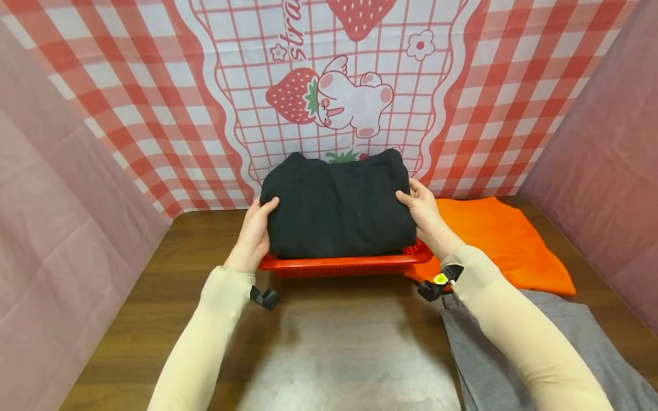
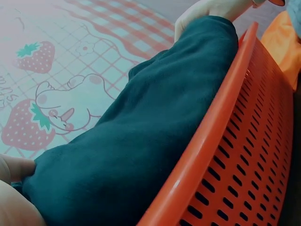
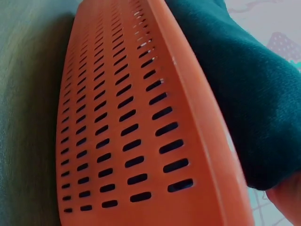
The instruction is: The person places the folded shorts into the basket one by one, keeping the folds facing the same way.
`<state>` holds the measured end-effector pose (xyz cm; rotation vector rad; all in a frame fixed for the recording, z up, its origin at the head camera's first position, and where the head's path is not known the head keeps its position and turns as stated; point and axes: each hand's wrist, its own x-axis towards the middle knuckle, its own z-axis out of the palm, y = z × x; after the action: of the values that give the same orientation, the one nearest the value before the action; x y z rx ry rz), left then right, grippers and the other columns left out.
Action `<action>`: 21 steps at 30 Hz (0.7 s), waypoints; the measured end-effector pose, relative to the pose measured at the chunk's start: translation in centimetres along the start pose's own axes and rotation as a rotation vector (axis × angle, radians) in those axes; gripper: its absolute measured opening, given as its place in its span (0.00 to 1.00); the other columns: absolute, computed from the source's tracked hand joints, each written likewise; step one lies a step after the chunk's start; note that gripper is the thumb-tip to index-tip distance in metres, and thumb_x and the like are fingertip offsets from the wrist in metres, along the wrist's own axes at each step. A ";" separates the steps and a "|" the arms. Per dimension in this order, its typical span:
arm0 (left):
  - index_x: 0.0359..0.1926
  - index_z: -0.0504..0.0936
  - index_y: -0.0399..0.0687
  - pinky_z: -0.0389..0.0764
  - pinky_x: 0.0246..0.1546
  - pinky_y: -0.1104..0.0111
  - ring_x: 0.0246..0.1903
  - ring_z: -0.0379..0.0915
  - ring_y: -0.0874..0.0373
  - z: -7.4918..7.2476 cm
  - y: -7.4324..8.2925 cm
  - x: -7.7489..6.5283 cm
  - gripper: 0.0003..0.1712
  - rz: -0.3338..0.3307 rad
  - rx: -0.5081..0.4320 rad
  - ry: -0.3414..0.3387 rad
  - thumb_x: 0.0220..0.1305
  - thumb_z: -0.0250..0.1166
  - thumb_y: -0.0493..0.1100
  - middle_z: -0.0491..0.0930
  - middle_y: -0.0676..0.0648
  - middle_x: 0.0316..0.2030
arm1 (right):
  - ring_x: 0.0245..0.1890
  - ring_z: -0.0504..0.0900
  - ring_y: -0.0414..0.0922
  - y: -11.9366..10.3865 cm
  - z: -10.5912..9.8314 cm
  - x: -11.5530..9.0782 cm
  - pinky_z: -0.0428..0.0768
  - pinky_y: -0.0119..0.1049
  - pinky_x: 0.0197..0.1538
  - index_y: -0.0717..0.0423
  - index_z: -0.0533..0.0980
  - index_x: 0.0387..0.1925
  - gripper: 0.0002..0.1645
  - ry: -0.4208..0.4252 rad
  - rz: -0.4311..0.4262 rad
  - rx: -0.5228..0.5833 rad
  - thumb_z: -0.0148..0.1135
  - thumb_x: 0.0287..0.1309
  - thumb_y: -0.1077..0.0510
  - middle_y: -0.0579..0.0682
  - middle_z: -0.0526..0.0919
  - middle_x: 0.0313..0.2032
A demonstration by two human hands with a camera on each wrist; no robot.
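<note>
A brown wood-grained table (image 1: 139, 308) filled the floor of the scene, a pale sheen across its near middle. Pink drapes (image 1: 61, 228) hung left and right, and a red-and-white checked cloth (image 1: 149, 74) with strawberry prints covered the far side. Before it stood a slotted red basket (image 1: 344, 264); the folded black garment (image 1: 339, 211) sat at its opening, lower edge behind the near rim. The left hand (image 1: 254, 231) and right hand (image 1: 428, 214) gripped the garment's opposite ends. On the right lay orange fabric (image 1: 493, 245), with grey fabric (image 1: 560, 331) nearer.
</note>
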<state>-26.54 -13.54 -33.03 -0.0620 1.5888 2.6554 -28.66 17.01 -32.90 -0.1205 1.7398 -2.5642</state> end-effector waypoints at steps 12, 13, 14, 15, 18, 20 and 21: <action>0.65 0.58 0.42 0.70 0.47 0.69 0.41 0.71 0.61 -0.4 -1.5 0.2 0.27 -0.094 0.097 0.048 0.66 0.51 0.40 0.71 0.50 0.48 | 0.30 0.80 0.35 1.2 -1.0 0.7 0.79 0.27 0.36 0.62 0.55 0.63 0.27 0.021 0.115 -0.220 0.46 0.64 0.64 0.40 0.77 0.35; 0.65 0.57 0.43 0.69 0.49 0.68 0.43 0.70 0.60 -0.4 -1.6 0.2 0.28 -0.105 0.100 0.050 0.66 0.51 0.40 0.70 0.48 0.52 | 0.30 0.80 0.34 1.4 -1.1 0.7 0.79 0.27 0.36 0.62 0.55 0.63 0.26 0.018 0.122 -0.228 0.45 0.64 0.64 0.39 0.77 0.35; 0.65 0.57 0.42 0.68 0.51 0.67 0.45 0.69 0.59 -0.5 -1.7 0.3 0.28 -0.113 0.106 0.050 0.66 0.51 0.40 0.68 0.47 0.54 | 0.30 0.80 0.35 1.5 -1.1 0.7 0.79 0.27 0.36 0.62 0.55 0.62 0.26 0.014 0.128 -0.227 0.45 0.64 0.64 0.40 0.77 0.35; 0.65 0.57 0.42 0.67 0.53 0.67 0.47 0.68 0.58 -0.5 -1.8 0.3 0.28 -0.118 0.116 0.054 0.66 0.50 0.40 0.66 0.47 0.57 | 0.30 0.80 0.35 1.5 -1.2 0.8 0.79 0.27 0.36 0.62 0.55 0.62 0.25 0.007 0.131 -0.230 0.45 0.64 0.65 0.40 0.77 0.35; 0.66 0.56 0.42 0.63 0.59 0.65 0.54 0.64 0.55 -0.6 -2.0 0.3 0.29 -0.128 0.119 0.050 0.66 0.50 0.40 0.63 0.44 0.62 | 0.31 0.79 0.35 1.8 -1.3 1.0 0.79 0.28 0.37 0.63 0.56 0.60 0.24 -0.012 0.141 -0.242 0.44 0.64 0.65 0.41 0.77 0.35; 0.66 0.56 0.41 0.61 0.61 0.64 0.57 0.62 0.54 -0.7 -2.1 0.3 0.29 -0.134 0.130 0.047 0.66 0.50 0.39 0.62 0.44 0.63 | 0.32 0.79 0.35 1.9 -1.3 1.0 0.79 0.28 0.37 0.63 0.56 0.60 0.23 -0.016 0.154 -0.256 0.44 0.65 0.64 0.42 0.76 0.37; 0.66 0.56 0.41 0.60 0.62 0.64 0.58 0.61 0.53 -0.8 -2.1 0.3 0.29 -0.139 0.138 0.046 0.66 0.49 0.40 0.61 0.44 0.64 | 0.32 0.79 0.35 1.9 -1.4 1.1 0.79 0.27 0.37 0.63 0.56 0.61 0.24 -0.015 0.160 -0.270 0.44 0.65 0.64 0.42 0.75 0.38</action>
<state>-26.68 -13.21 -35.27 -0.2215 1.7098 2.4517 -29.88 17.47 -35.15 -0.0076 1.9928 -2.2042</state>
